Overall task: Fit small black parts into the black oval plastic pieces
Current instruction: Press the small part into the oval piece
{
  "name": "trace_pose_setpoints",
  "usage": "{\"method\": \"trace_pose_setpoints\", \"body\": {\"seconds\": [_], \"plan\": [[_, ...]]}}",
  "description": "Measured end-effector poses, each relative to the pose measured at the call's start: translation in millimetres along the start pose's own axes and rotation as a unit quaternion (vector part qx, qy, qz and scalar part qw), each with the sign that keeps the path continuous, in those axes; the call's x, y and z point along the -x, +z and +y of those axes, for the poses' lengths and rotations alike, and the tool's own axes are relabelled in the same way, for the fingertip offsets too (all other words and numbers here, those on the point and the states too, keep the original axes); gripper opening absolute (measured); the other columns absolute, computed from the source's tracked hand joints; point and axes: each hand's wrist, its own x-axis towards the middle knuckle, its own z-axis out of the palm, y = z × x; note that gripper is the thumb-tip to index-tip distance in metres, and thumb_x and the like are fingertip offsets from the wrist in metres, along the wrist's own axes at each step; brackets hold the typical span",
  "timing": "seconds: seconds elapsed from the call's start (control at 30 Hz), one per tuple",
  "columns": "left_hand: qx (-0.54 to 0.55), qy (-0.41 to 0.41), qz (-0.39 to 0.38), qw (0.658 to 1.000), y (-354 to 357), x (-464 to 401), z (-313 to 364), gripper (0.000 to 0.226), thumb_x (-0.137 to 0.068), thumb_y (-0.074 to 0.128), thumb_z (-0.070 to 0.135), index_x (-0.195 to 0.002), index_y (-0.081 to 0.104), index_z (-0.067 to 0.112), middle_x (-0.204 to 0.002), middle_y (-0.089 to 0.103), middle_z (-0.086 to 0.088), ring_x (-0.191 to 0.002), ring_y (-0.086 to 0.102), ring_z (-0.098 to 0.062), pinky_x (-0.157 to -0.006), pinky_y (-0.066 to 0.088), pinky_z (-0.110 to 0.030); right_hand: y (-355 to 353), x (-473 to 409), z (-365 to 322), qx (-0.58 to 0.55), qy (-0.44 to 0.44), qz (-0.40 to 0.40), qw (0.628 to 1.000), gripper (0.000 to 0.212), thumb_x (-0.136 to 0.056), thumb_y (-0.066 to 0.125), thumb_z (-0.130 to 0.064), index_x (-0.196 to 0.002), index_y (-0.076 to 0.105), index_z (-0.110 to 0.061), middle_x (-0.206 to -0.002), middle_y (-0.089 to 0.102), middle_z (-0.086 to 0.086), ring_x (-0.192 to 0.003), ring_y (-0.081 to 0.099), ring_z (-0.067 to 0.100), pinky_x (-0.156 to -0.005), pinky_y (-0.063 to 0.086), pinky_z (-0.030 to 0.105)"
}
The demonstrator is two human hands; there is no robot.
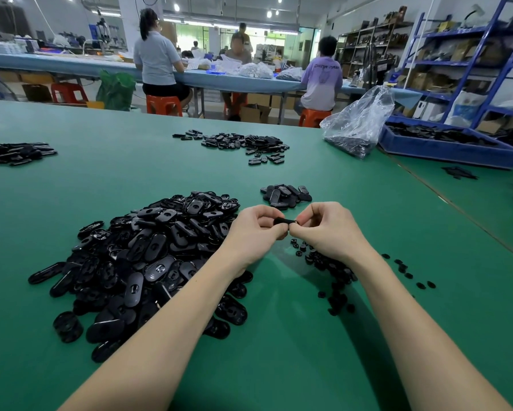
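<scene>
Left hand: your bare left hand (256, 229) has no glove, no ring and no tape on it.
Right hand: your bare right hand (323, 226) also has no glove and no ring that can be seen.
Wrists: no watch, no band, no strap.
Forearms: both are uncovered up to the bottom edge of the view; no sleeve is visible.
Nails: too small to tell.

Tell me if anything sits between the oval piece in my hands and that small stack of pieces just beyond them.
Nothing visible does. Both hands, left and right, pinch the oval piece above the green table. The small stack lies just beyond them, and only bare mat shows between it and the hands.
</scene>
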Motion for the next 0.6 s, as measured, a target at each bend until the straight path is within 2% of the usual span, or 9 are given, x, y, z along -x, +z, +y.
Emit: {"method": "trace_pose_setpoints", "body": {"seconds": [0.1, 0.2, 0.23, 0.3, 0.4, 0.5, 0.6], "plan": [[-0.028, 0.046, -0.013, 0.998, -4.5, 0.1, 2.0, 0.017, -0.087, 0.074, 0.011, -0.097, 0.065, 0.022, -0.087, 0.076, -0.007, -0.08, 0.073, -0.018, -0.083, 0.056, -0.031, -4.1, -2.1, 2.1, -0.05, 0.01, -0.017, 0.999, 0.012, -0.083, 0.081, -0.026, -0.078, 0.071, -0.021, -0.054, 0.059, -0.017, -0.047, 0.049, 0.0, -0.048, 0.037, 0.011], [-0.142, 0.102, -0.005, 0.985, -6.7, -0.5, 3.9, 0.019, -0.085, 0.076, 0.014, -0.095, 0.066, 0.026, -0.09, 0.072, 0.006, -0.071, 0.067, -0.002, -0.071, 0.051, -0.011, -8.9, -2.7, 5.2, -0.084, 0.042, -0.039, 0.995, 0.01, -0.085, 0.08, -0.027, -0.082, 0.072, -0.022, -0.058, 0.055, -0.013, -0.049, 0.043, 0.006, -0.051, 0.034, 0.02], [-0.18, 0.12, -0.002, 0.976, -7.1, -0.2, 4.0, 0.018, -0.084, 0.076, 0.015, -0.095, 0.067, 0.027, -0.092, 0.07, 0.009, -0.07, 0.065, 0.0, -0.069, 0.048, -0.008, -10.1, -2.4, 5.8, -0.086, 0.051, -0.046, 0.994, 0.009, -0.085, 0.081, -0.027, -0.084, 0.073, -0.022, -0.06, 0.057, -0.012, -0.05, 0.043, 0.007, -0.053, 0.035, 0.022], [-0.239, 0.151, -0.002, 0.959, -8.4, 1.0, 3.1, 0.017, -0.083, 0.077, 0.018, -0.094, 0.067, 0.027, -0.094, 0.067, 0.013, -0.073, 0.064, -0.004, -0.072, 0.051, -0.016, -11.6, -1.9, 6.7, -0.083, 0.061, -0.056, 0.993, 0.01, -0.084, 0.081, -0.029, -0.089, 0.074, -0.023, -0.066, 0.063, -0.009, -0.051, 0.044, 0.008, -0.059, 0.036, 0.027], [-0.32, 0.162, -0.002, 0.933, -10.2, 1.9, 1.0, 0.017, -0.083, 0.078, 0.029, -0.096, 0.067, 0.031, -0.095, 0.065, 0.014, -0.079, 0.064, -0.008, -0.079, 0.055, -0.031, -13.9, -1.9, 7.2, -0.058, 0.068, -0.054, 0.995, 0.009, -0.085, 0.079, -0.034, -0.089, 0.074, -0.027, -0.072, 0.068, -0.008, -0.047, 0.048, 0.004, -0.061, 0.04, 0.027], [-0.366, 0.142, 0.014, 0.92, -13.0, 0.6, 0.8, 0.016, -0.083, 0.076, 0.04, -0.096, 0.066, 0.037, -0.091, 0.065, 0.019, -0.078, 0.064, -0.003, -0.081, 0.056, -0.035, -15.6, -2.4, 9.6, -0.042, 0.066, -0.058, 0.995, 0.01, -0.086, 0.077, -0.035, -0.09, 0.073, -0.028, -0.081, 0.075, -0.007, -0.048, 0.054, 0.003, -0.063, 0.043, 0.026], [-0.376, 0.123, 0.051, 0.917, -16.0, -5.4, 1.5, 0.018, -0.083, 0.074, 0.044, -0.096, 0.062, 0.039, -0.087, 0.065, 0.023, -0.075, 0.063, -0.001, -0.079, 0.055, -0.034, -19.5, -3.9, 13.8, -0.024, 0.064, -0.053, 0.996, 0.009, -0.085, 0.076, -0.036, -0.09, 0.073, -0.029, -0.076, 0.074, -0.01, -0.049, 0.056, 0.001, -0.063, 0.045, 0.025]]}}
